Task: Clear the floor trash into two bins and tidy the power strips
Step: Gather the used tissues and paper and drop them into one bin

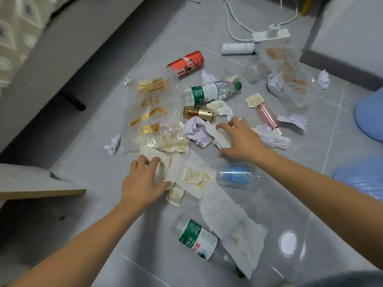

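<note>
**On the grey tile floor: litter inventory, both hands down**

Under my left hand (145,181), fingers spread wide and pressed flat: a stained paper wrapper (186,175), nothing gripped. My right hand (238,139), also splayed open, rests on crumpled white paper (199,131).

Just beyond the right hand:
- gold can (199,114), on its side
- green-label water bottle (209,93), capped, lying flat
- red can (186,64), farther off
- pink tube (268,117), to the right

Left of these: a clear plastic bag with gold print (153,112), flattened.

Near my forearms: a clear cup (236,176) on its side, a second water bottle (196,239), a long tissue sheet (232,226).

Far end: white power strip (271,34), cable (232,21) looping (plug end out of view). Blue bin (371,117) at the right edge; I see only part of it.
</note>
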Available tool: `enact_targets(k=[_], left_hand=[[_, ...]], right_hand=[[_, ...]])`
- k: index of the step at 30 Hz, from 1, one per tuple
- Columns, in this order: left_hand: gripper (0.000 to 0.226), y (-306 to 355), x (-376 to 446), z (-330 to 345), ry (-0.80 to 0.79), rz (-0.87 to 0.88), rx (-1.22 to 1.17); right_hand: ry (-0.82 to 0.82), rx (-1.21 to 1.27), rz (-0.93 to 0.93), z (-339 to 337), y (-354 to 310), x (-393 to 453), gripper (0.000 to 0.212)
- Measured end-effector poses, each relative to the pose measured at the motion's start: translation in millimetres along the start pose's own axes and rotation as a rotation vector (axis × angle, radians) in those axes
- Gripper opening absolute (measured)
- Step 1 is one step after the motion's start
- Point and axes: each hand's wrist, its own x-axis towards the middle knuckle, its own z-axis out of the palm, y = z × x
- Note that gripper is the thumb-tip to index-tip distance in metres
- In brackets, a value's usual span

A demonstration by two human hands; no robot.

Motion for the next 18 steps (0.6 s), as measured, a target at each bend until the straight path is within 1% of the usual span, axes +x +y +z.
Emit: enact_targets(k=[2, 4, 6, 8, 10, 14, 18], left_hand=[[0.061, -5, 0, 6, -0.042, -0.022, -0.013], [0.051, -11, -1, 12, -0.027, -0.017, -0.021], [0.035, -18, -2, 17, 0.008, -0.001, -0.024], [0.018, -24, -3, 20, 0.026, 0.012, -0.053], [0.009, -28, -4, 22, 0.038, 0.032, -0.100], [0.009, -27, -8, 13, 0.114, 0.125, -0.254], [0.014, -7, -6, -13, 0.226, 0.198, -0.440]], right_hand=[[-0.030, -0.052, -0.028, 7, -6, 6, 0.082], [-0.010, -0.061, -0.063, 12, -9, 10, 0.067], [0.040, -0.042, -0.085, 14, -10, 12, 0.052], [0.063, 0.003, -0.077, 14, -11, 12, 0.048], [0.077, 0.057, -0.062, 13, -11, 10, 0.047], [0.119, 0.156, -0.048, 7, -8, 6, 0.047], [0.181, 0.289, -0.050, -9, -6, -3, 0.043]])
